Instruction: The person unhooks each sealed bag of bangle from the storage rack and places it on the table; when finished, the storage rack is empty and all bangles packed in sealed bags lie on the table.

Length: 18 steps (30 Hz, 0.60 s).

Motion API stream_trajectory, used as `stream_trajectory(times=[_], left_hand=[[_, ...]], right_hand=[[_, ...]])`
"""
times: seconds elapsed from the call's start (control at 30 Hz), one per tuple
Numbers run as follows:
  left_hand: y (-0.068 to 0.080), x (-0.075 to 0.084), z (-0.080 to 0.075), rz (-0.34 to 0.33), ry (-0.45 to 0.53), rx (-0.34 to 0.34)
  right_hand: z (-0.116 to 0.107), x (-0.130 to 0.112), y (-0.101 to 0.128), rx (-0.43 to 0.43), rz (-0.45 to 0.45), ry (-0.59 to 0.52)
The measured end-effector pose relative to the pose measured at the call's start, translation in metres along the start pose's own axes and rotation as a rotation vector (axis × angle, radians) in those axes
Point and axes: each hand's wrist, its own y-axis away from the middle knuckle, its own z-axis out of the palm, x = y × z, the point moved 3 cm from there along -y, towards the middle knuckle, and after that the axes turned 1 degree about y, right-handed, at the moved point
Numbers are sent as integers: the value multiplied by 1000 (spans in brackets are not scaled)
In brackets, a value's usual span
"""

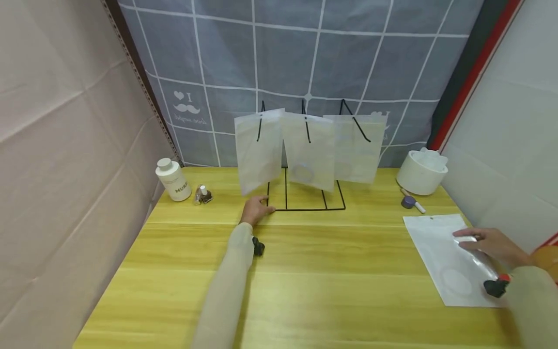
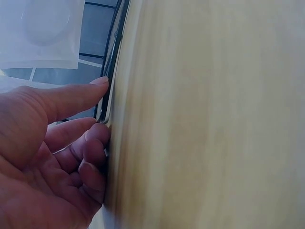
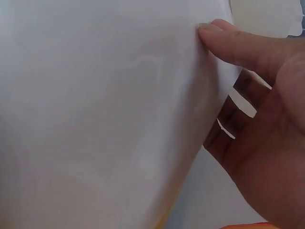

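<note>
head view: three pouches (image 1: 310,151) hang; left hand (image 1: 256,209) pinches the rack (image 1: 305,201), right hand (image 1: 492,244) pinches one flat pouch (image 1: 440,252).

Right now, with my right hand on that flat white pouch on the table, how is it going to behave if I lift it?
The white pouch looks thin and glossy, so probably light, floppy and slippery. It lies flat on the wooden table, so getting under an edge may take sliding. The right hand already curls its fingers round one edge.
</note>
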Motion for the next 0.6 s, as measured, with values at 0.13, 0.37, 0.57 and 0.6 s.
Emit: stream_trajectory(times=[0.13, 0.37, 0.57, 0.6], left_hand=[[0, 1, 0, -5, -8, 4], [-1, 1, 0, -19, -16, 8], [0, 1, 1, -16, -23, 6], [0, 1, 1, -15, -21, 3]], right_hand=[[3, 7, -4, 41, 23, -14], [8, 21, -7, 83, 92, -31], [13, 29, -6, 103, 105, -32], [13, 28, -5, 99, 114, -35]])
